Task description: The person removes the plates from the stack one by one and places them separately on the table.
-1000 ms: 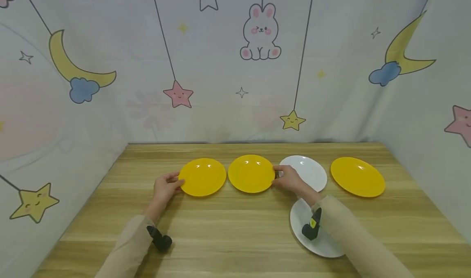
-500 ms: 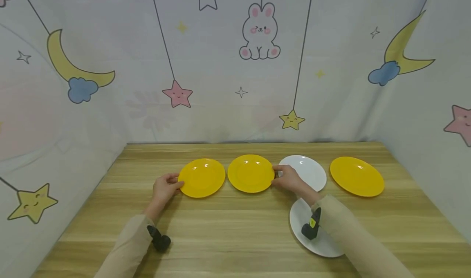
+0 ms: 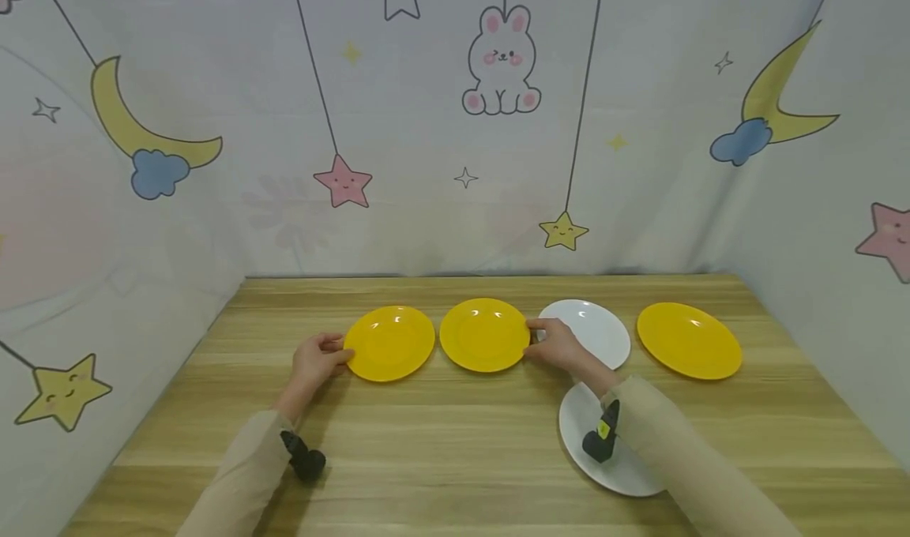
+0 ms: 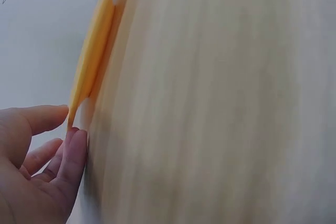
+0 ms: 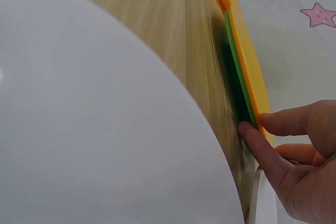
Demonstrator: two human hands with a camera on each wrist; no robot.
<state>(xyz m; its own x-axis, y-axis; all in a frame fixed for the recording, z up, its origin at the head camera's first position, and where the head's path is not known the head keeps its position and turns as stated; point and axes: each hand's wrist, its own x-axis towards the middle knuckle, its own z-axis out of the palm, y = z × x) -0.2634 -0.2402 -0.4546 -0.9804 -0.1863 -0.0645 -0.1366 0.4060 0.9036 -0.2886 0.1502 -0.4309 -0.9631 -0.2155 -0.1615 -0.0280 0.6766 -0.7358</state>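
In the head view, a yellow plate (image 3: 389, 343) lies left of a second yellow plate (image 3: 486, 335), with a narrow gap between. My left hand (image 3: 313, 363) pinches the left rim of the first, thumb above and fingers below, as the left wrist view shows with that plate (image 4: 94, 51). My right hand (image 3: 558, 346) pinches the second plate's right rim. In the right wrist view, a green layer (image 5: 239, 72) shows beneath this yellow plate (image 5: 249, 56); a fingertip touches its edge. Whether it is a separate plate I cannot tell.
A white plate (image 3: 600, 336) lies behind my right hand, and a yellow plate (image 3: 690, 341) lies farther right. Beneath my right forearm is another white plate (image 3: 618, 474). All stand on a wooden table (image 3: 441, 458) before a patterned cloth (image 3: 412, 126).
My left hand has shifted very slightly left at the plate's rim, and the left plate has moved slightly toward me. The right hand and its plate stay almost still.
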